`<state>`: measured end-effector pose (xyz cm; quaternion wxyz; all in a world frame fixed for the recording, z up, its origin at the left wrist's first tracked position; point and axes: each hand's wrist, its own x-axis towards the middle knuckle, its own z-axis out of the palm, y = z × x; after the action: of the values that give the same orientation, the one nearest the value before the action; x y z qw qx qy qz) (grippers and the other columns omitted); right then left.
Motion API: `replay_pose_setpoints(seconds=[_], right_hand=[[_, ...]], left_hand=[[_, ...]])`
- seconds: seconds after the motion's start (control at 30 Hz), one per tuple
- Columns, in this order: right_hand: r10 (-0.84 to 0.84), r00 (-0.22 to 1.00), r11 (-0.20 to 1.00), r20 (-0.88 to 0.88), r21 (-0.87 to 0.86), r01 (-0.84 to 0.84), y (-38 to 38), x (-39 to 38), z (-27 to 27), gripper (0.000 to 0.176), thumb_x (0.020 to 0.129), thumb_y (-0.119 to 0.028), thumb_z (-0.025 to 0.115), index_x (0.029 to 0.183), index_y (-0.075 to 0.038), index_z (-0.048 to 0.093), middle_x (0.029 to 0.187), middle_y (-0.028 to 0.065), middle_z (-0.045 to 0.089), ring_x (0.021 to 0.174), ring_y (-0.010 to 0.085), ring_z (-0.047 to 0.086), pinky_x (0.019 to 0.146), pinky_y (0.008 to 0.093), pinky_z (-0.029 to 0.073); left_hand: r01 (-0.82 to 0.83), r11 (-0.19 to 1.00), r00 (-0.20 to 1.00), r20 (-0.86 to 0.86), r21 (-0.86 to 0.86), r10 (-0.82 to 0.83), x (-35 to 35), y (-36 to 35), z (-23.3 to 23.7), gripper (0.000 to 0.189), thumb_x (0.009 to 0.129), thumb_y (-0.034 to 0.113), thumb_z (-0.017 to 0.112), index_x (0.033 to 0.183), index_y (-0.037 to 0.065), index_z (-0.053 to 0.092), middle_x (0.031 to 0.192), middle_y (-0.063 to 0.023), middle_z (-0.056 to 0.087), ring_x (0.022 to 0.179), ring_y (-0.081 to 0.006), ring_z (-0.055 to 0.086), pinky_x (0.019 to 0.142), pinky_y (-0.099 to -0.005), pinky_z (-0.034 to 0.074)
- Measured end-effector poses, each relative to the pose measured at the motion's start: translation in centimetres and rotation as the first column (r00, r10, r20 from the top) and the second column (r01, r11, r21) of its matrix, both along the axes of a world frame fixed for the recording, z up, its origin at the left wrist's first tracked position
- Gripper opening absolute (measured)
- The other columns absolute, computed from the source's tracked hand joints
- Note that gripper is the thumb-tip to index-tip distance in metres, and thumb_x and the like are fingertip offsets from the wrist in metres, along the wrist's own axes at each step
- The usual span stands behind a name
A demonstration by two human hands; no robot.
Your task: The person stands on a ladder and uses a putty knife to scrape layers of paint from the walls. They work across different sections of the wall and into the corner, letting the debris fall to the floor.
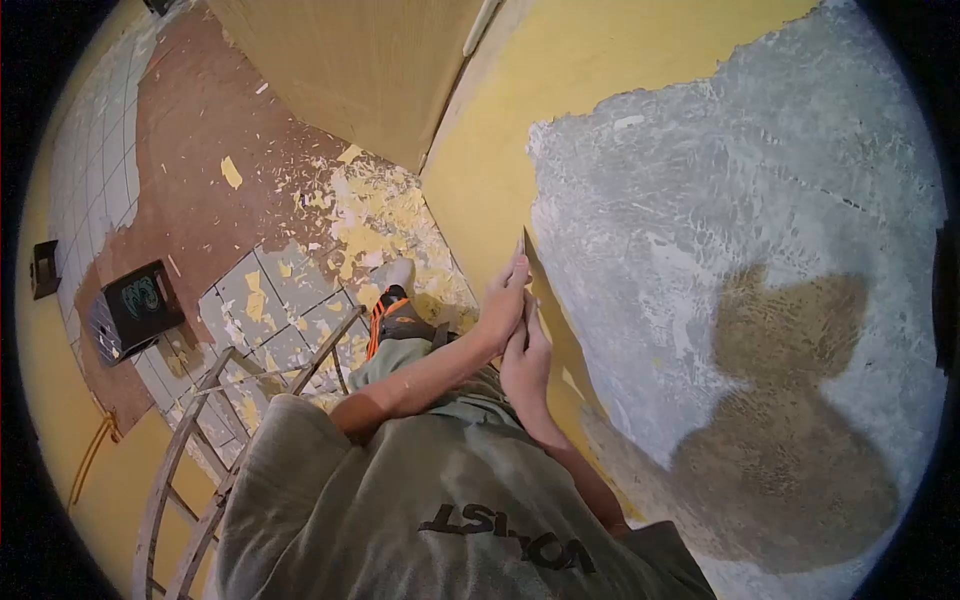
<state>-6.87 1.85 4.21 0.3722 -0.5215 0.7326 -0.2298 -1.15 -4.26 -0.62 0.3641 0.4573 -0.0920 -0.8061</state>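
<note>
A scraper (522, 241) with a thin blade points up and away from me, its edge near the yellow paint by the bare grey patch. My left hand (503, 307) is closed round it, with the thumb near the blade. Just below, my right hand (527, 362) is closed against the left one, low on the scraper; the handle is hidden between the palms. Yellow paint (490, 215) covers part of the wall, and its ragged border runs along the stripped grey surface (640, 240).
A stepladder (190, 430) stands at my left. Yellow paint flakes (375, 215) litter the tiled floor (275, 290) near my foot (400, 315). A black box-shaped device (140, 310) lies farther left. A wooden panel (350, 70) meets the wall ahead. My shadow falls on the grey wall.
</note>
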Motion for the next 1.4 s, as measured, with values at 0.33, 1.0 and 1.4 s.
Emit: replay_pose_setpoints(seconds=[0.33, 1.0, 1.4], right_hand=[[-0.037, 0.999, 0.999, -0.025, 0.008, 0.037, 2.1, 1.2, 0.7, 0.046, 0.092, -0.015, 0.034, 0.132, 0.006, 0.026, 0.125, 0.0259, 0.041, 0.111, 0.0333, 0.044, 0.089, 0.0348, 0.038], [-0.282, 0.952, 0.948, -0.116, 0.118, 0.295, 10.0, -4.2, 5.0, 0.048, 0.079, -0.033, 0.059, 0.116, -0.003, 0.051, 0.099, 0.0226, 0.059, 0.089, 0.0335, 0.06, 0.079, 0.038, 0.045], [-0.692, 0.691, 0.669, -0.209, 0.176, 0.722, 18.7, 0.4, 10.2, 0.045, 0.075, -0.028, 0.058, 0.097, 0.011, 0.051, 0.087, 0.0273, 0.059, 0.08, 0.0391, 0.058, 0.07, 0.0429, 0.046]], left_hand=[[0.119, 0.986, 0.992, 0.057, -0.117, -0.113, 1.0, 0.6, 2.0, 0.053, 0.092, 0.043, 0.038, 0.138, 0.018, 0.027, 0.121, -0.0114, 0.046, 0.099, -0.0153, 0.047, 0.075, -0.0248, 0.043], [0.398, 0.917, 0.915, 0.093, -0.027, -0.394, 6.6, 0.0, -2.8, 0.064, 0.088, 0.042, 0.045, 0.138, 0.015, 0.017, 0.139, -0.0176, 0.023, 0.12, -0.0338, 0.036, 0.095, -0.0447, 0.033], [0.222, -0.63, 0.467, 0.648, -0.744, -0.601, -1.8, 10.0, 9.7, 0.057, 0.071, 0.014, 0.065, 0.122, 0.007, 0.042, 0.111, -0.0169, 0.051, 0.105, -0.0337, 0.05, 0.092, -0.0422, 0.039]])
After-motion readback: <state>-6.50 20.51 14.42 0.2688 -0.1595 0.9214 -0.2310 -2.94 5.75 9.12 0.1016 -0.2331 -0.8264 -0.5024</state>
